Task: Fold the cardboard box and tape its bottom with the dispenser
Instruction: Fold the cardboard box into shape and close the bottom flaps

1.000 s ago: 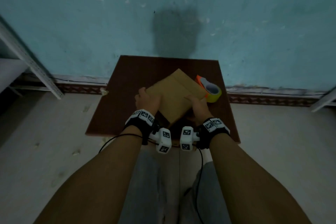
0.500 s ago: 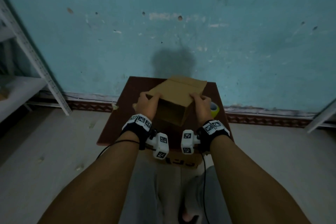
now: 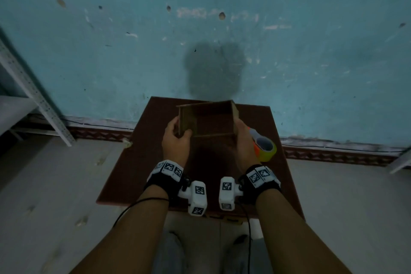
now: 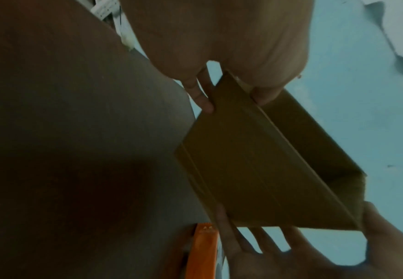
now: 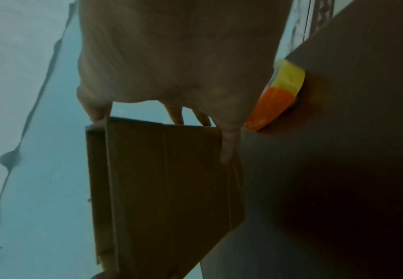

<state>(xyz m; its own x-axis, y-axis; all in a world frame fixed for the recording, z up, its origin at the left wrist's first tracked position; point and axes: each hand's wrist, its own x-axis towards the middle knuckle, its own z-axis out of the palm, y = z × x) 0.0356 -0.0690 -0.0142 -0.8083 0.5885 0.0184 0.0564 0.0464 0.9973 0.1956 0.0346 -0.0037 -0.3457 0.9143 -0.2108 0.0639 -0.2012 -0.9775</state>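
Holding the cardboard box (image 3: pixel 206 118) above the brown table (image 3: pixel 142 144), the left hand (image 3: pixel 175 142) pinches its left wall and the right hand (image 3: pixel 243 140) clasps the right wall (likely squaring it open); the tape dispenser (image 3: pixel 264 144) lies beside the right hand.

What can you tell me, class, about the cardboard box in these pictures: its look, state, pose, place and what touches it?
The cardboard box is plain brown corrugated board, opened into a rectangular tube, and the dark table shows through it. Its flaps are not folded shut and no tape shows. It is held above the table, before a blue wall. The left hand pinches its left wall, thumb inside; the right hand grips its right wall. The tape dispenser lies apart, beside the right hand.
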